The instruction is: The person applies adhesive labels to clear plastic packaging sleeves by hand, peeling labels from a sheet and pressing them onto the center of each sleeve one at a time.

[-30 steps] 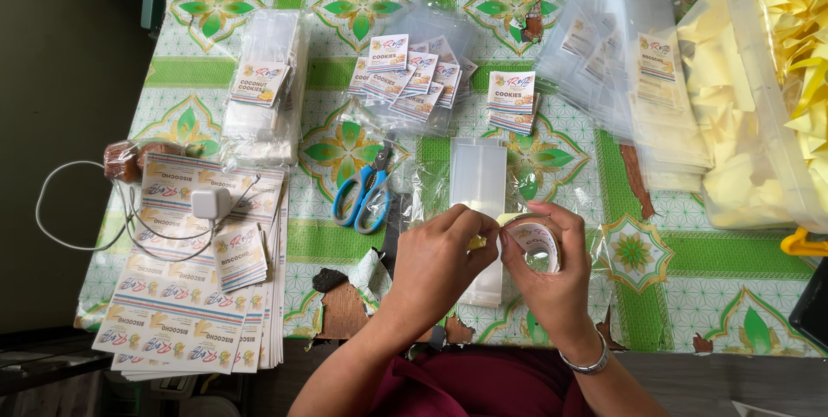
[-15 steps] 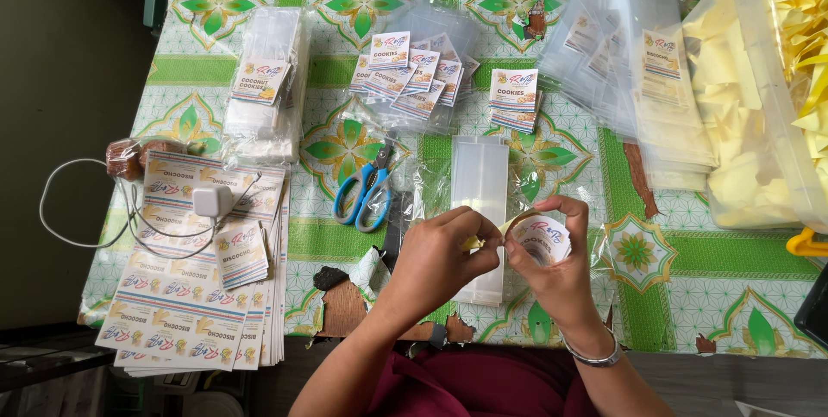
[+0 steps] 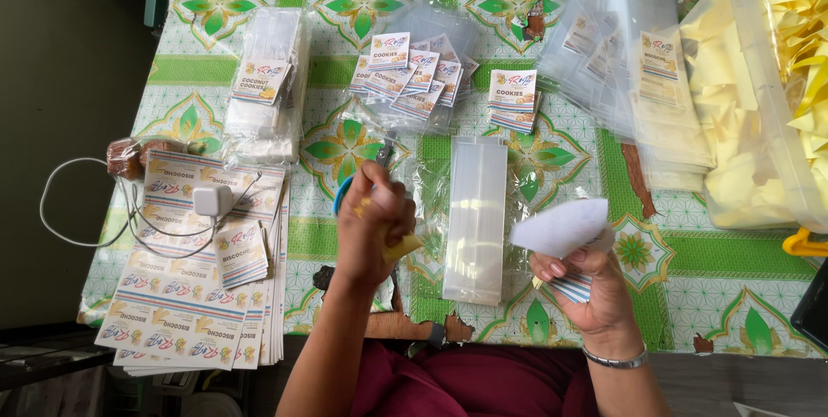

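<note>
Bare forearms; silver bracelet (image 3: 614, 357) on rt wrist; maroon clothing (image 3: 483, 382).

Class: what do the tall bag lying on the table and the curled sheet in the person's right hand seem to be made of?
Tall bag: probably thin clear plastic; glossy, and the tablecloth pattern shows faintly through. Curled sheet in the right hand: likely paper; white, opaque, matte, bending smoothly.

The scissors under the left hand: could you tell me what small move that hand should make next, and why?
Probably close the left hand on the blue-handled scissors and lift them. That hand lies on them, with a yellow scrap at its fingers, while the right hand holds a curled white label sheet up beside the clear bag, seemingly ready for cutting.
</note>
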